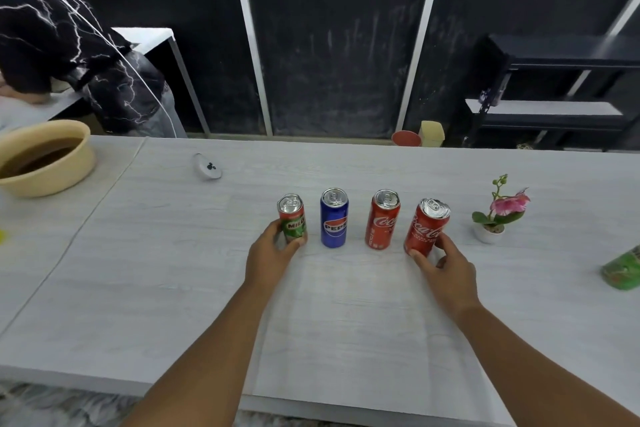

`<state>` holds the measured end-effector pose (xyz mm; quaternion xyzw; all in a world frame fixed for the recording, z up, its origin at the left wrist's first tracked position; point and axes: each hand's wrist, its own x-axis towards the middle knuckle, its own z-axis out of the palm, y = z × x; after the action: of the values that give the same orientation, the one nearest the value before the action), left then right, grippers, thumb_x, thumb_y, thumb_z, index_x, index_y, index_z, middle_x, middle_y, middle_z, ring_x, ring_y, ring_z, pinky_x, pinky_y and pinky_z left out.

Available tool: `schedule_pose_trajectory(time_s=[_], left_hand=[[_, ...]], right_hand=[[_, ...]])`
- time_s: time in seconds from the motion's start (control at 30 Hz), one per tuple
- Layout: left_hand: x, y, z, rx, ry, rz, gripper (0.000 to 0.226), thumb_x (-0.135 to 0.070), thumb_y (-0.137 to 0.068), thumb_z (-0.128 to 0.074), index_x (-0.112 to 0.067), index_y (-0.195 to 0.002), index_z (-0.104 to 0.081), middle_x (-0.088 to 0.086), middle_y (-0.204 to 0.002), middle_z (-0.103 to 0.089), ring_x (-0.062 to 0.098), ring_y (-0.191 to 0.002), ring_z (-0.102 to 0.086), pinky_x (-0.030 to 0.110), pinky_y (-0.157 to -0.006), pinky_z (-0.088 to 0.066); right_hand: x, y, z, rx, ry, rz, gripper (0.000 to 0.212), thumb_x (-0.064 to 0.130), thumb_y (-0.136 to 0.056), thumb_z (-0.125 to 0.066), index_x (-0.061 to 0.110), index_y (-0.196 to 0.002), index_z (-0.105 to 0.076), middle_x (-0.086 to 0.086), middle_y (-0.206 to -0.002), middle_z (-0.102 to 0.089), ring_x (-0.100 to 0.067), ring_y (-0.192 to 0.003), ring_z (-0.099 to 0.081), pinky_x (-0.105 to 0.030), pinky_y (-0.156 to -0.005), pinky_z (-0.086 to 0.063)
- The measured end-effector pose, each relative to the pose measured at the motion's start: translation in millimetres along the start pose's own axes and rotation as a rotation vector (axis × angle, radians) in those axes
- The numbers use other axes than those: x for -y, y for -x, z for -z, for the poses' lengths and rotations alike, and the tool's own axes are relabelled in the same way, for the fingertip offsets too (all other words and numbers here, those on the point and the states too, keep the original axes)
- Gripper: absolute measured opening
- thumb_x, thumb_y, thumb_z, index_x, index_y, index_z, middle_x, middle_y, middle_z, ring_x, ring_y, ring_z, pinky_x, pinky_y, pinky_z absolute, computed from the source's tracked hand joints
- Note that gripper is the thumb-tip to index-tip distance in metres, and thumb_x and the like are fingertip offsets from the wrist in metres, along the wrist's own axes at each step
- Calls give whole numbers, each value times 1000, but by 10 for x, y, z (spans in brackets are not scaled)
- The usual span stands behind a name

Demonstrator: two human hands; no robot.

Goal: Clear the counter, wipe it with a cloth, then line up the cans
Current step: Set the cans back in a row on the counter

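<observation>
Four cans stand in a row on the counter (173, 270): one green can (293, 218), one blue can (334, 218), two red. The left hand (268, 255) curls its fingers around the green can; the right hand (446, 269) grips the end red can (426, 227), beside the other red can (382, 219).

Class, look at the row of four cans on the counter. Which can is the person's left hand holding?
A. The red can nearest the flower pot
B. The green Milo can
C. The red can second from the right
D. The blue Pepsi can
B: the left hand wraps the green Milo can at the left end of the row, while the right hand grips the red can at the other end.
</observation>
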<state>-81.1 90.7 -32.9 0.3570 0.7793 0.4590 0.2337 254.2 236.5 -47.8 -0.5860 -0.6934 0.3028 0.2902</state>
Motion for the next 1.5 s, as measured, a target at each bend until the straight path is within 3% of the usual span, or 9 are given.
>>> schedule_pose_trajectory(time_s=[0.13,0.33,0.47,0.57,0.7,1.0,1.23,1.37,1.5], left_hand=[[16,-145,-2,22,-8,8,71,-41,-92,-83,-21,-154,-55,1,-152,-63,21,-141,-57,43,-115,-49],[130,-191,-20,32,17,19,68,-49,-92,-81,-28,-152,-57,-6,-147,-66,20,-140,-57,44,-115,-48],[193,-171,-37,24,0,-12,60,-56,-91,-79,-39,-145,-60,-22,-132,-65,16,-136,-57,38,-108,-49],[219,-178,-40,18,-6,-16,58,-57,-91,-79,-41,-144,-60,-19,-134,-66,15,-135,-58,41,-109,-50],[232,-183,-33,25,-28,1,60,-58,-92,-77,-40,-147,-58,-10,-142,-66,16,-137,-57,43,-109,-50],[253,-184,-39,58,-26,-10,59,-59,-94,-74,-42,-148,-55,-16,-139,-63,12,-133,-57,36,-103,-47],[286,-204,-36,82,-29,10,59,-56,-96,-74,-41,-149,-54,-16,-144,-61,19,-145,-50,42,-116,-43],[321,-108,-6,109,-136,-46,74,-44,-98,-75,-31,-163,-41,-14,-162,-49,25,-161,-29,46,-133,-19],[426,364,-36,24,-351,-3,92,-63,-99,-63,-25,-171,-22,0,-177,-26,33,-165,-14,52,-132,-21]], right_hand=[[21,-11,-25,-34,35,26,71,66,-86,-75,38,-148,-55,9,-109,-77,-20,-79,-68,-47,-89,-58],[27,-80,-54,-56,72,25,70,64,-88,-75,35,-148,-55,4,-117,-78,-23,-85,-70,-49,-93,-58],[-4,-44,-51,-82,14,20,66,64,-86,-75,39,-145,-56,12,-79,-71,-11,-67,-64,-32,-69,-52],[-1,-47,-45,-95,4,22,61,62,-87,-75,41,-141,-57,8,-60,-60,-12,-60,-61,-28,-60,-45],[7,-60,-54,-90,15,31,59,63,-88,-74,41,-141,-58,7,-59,-60,-14,-59,-60,-30,-62,-46],[-21,-71,-66,-83,38,32,61,63,-89,-73,39,-143,-56,7,-64,-63,-19,-64,-63,-42,-74,-59],[-49,-71,-73,-67,61,36,72,66,-89,-69,37,-152,-48,-1,-95,-77,-29,-88,-71,-53,-92,-58],[-21,-3,-29,-42,40,7,97,55,-89,-79,28,-166,-28,3,-140,-69,-19,-87,-70,-48,-97,-58],[-96,371,70,-41,-70,-2,85,44,-92,-79,36,-163,-32,11,-146,-59,-9,-118,-57,-35,-104,-48]])
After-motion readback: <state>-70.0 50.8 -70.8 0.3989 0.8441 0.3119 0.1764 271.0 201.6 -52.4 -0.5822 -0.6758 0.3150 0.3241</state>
